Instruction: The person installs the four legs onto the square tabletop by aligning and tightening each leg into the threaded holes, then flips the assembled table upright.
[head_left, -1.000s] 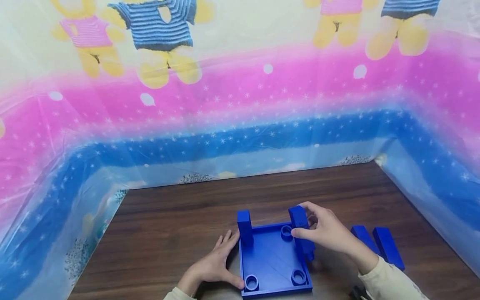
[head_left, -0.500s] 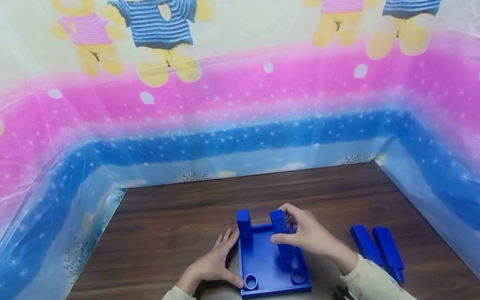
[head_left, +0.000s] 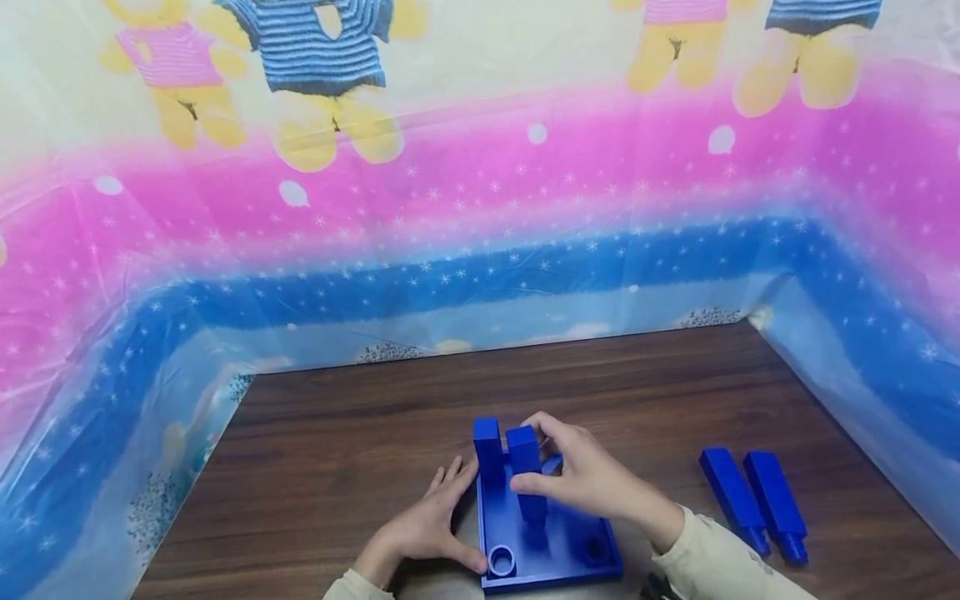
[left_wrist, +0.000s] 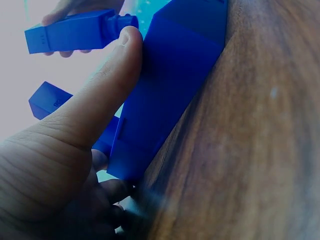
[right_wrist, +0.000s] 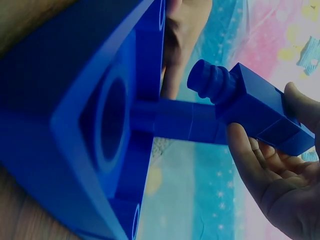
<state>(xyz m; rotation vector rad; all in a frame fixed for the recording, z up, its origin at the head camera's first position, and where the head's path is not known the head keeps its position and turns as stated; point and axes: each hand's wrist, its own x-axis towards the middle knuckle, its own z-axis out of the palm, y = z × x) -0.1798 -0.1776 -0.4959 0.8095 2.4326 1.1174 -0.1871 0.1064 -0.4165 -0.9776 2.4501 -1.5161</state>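
My left hand (head_left: 423, 529) rests along the left side of a shallow blue square tray (head_left: 555, 571), thumb at its near corner, fingers straight toward the far one. One blue square leg (head_left: 489, 450) stands upright at the far left corner. My right hand (head_left: 581, 483) grips another blue leg (head_left: 527, 462) between thumb and fingers, held slightly tilted over the tray. Its threaded stub (right_wrist: 212, 80) is free in the right wrist view, pointing down toward the tray. A round socket (head_left: 502, 561) shows at the near left corner; my right hand hides the far right corner.
Two more blue legs (head_left: 731, 496) with threaded ends lie side by side on the brown wooden table (head_left: 360, 433), to the right. A small black object (head_left: 656, 587) shows beside the right sleeve. A printed cloth (head_left: 480, 275) surrounds the table at the back and sides.
My right hand has carried the leg leftward from the tray's right edge to over its middle, near the standing leg. The left hand has stayed in place.
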